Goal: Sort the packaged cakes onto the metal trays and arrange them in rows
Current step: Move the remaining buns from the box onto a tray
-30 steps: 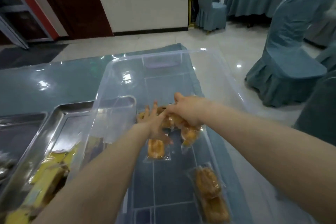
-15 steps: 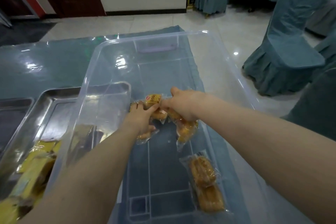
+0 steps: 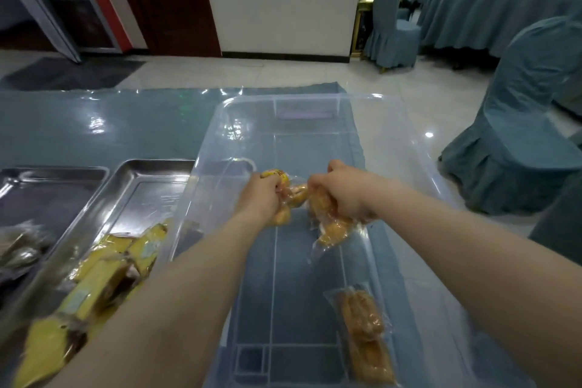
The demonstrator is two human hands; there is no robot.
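Lifted clear of bin (image 3: pixel 409 142) floor: left hand (image 3: pixel 263 198), right hand (image 3: pixel 341 190) fingers gripping cake packets (image 3: pixel 330 227); pickup step, next carry to tray (image 3: pixel 126 186).

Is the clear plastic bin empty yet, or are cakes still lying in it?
Not empty. One packaged cake lies on the clear plastic bin floor near the front, while the left hand and right hand each grip others.

Clear-wrapped golden cakes (image 3: pixel 330 224) bunched upright; yellow-wrapped cakes (image 3: pixel 104 274) on metal tray (image 3: pixel 132 173).
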